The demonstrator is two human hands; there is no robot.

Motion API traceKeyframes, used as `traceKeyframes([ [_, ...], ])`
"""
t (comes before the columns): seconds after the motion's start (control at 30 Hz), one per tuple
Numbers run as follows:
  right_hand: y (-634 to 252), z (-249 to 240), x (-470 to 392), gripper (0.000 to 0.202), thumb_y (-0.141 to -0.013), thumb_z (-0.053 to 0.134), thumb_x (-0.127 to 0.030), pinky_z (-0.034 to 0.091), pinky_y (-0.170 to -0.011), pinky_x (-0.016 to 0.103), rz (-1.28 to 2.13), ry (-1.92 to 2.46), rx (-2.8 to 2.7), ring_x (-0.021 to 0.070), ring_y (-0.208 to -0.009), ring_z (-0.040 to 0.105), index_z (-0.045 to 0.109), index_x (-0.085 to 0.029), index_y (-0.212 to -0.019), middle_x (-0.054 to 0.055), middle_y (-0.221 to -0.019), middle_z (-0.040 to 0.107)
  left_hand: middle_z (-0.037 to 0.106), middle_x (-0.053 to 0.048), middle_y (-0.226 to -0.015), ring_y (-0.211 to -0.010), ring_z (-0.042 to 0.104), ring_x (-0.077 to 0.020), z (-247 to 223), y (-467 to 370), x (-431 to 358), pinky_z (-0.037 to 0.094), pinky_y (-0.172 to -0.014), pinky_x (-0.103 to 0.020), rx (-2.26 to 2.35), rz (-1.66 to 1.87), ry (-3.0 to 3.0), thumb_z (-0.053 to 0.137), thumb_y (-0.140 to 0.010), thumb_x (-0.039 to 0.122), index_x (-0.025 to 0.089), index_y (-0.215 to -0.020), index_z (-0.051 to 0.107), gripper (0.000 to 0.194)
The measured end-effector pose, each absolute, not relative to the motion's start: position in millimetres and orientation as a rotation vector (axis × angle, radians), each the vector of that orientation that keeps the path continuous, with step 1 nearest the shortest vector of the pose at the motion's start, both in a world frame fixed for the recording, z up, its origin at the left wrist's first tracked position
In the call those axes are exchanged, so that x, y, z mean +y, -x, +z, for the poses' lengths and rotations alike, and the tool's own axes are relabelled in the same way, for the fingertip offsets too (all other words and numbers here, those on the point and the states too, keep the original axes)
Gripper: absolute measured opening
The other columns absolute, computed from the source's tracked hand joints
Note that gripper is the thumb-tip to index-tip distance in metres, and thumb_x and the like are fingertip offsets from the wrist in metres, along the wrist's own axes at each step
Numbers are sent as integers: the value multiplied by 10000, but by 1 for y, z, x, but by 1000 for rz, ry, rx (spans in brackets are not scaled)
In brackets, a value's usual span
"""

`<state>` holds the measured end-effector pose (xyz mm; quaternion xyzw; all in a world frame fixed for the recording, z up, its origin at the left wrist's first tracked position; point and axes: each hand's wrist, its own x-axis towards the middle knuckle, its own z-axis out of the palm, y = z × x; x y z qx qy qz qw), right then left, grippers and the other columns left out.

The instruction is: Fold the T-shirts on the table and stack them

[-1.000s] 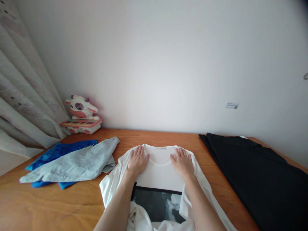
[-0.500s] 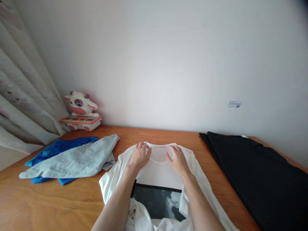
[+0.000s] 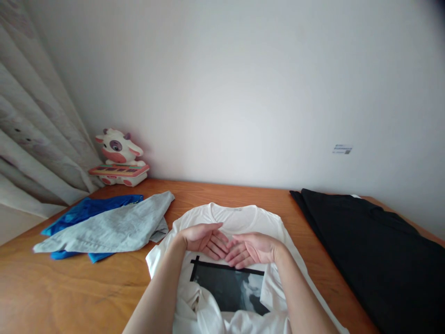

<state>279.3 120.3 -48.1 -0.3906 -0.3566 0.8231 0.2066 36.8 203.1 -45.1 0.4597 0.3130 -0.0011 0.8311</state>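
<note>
A white shirt (image 3: pixel 271 222) with a dark printed picture (image 3: pixel 225 285) lies on the wooden table, its neckline toward the wall and its lower part bunched near me. Over the chest of the shirt, my left hand (image 3: pixel 207 240) is open, palm turned up and fingers stretched toward the middle. My right hand (image 3: pixel 253 249) is open too, palm up, its fingertips meeting or overlapping those of my left hand. Neither hand holds anything. Whether the backs of the hands touch the cloth cannot be seen.
Left of the shirt, a grey garment (image 3: pixel 114 229) lies over a blue one (image 3: pixel 93 207). Behind them stands a cow toy with a keyboard (image 3: pixel 120 160), near a curtain (image 3: pixel 38 120). Black clothing (image 3: pixel 375 246) covers the table's right side. A wall borders the table (image 3: pixel 69 287).
Both hands have left the shirt's neckline, come nearer to me and together, and turned palms up. The neckline is now fully uncovered and looks smoother.
</note>
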Motion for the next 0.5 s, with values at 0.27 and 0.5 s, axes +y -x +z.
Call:
traceKeyframes([
  [0.27, -292, -71, 148, 181, -929, 594, -326, 534, -1000, 418, 1613, 1124, -547, 233, -988, 749, 612, -160, -996, 177, -1026, 768, 742, -222, -1108, -974, 755, -253, -48, -47, 214, 605, -865, -373, 1157, 758, -1208, 520, -954, 397, 113, -1018, 648, 317],
  [0.5, -272, -66, 156, 278, -751, 778, -335, 530, -1017, 340, 1253, 1049, -581, 215, -1175, 663, 666, -234, -984, 57, -1158, 747, 721, -138, -1205, -1209, 636, -314, -58, -54, 220, 444, -1092, -476, 1479, 957, -1637, 596, -882, 271, 189, -992, 694, 168],
])
